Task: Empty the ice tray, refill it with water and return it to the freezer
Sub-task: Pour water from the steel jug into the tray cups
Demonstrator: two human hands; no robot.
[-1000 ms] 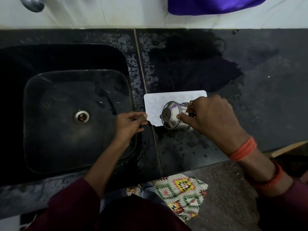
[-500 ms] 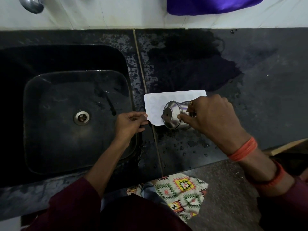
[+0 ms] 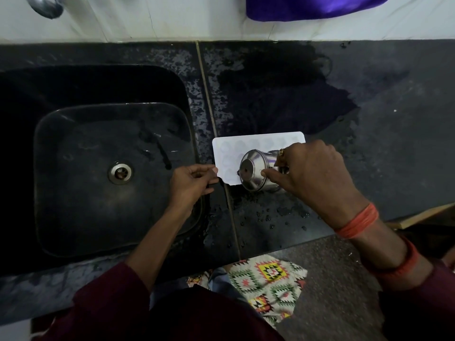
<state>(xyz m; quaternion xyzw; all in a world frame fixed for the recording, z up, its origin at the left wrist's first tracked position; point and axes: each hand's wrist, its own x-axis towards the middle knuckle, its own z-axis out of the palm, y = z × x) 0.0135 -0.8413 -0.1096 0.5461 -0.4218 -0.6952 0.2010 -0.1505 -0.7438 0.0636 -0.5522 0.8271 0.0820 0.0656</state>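
- The white ice tray (image 3: pixel 246 143) lies flat on the black counter (image 3: pixel 394 148), just right of the sink (image 3: pixel 98 212) and close to the front edge. Its near-right part is hidden under the cup and my view of the cells is washed out, so I can't tell how full they are.
- The left hand (image 3: pixel 190 183) pinches the tray's near-left corner between thumb and fingers, pinning it in place.
- The right hand (image 3: pixel 312 173) has its fingers curled round a small steel cup (image 3: pixel 253 171), tipped on its side over the tray with the base facing the camera. Looks like the refill step to me, though I can't make out any stream of water.
- My guess on handling: thin plastic, so it's light and a bit bendy when empty, then heavier and very sloshy once filled. One corner grip will probably twist it and spill.
- I'd take it by both short ends, thumbs on the rim, and keep it dead level.
- The counter round it is wet with droplets, so expect a slick underside and rim. Lifting should go better than sliding.
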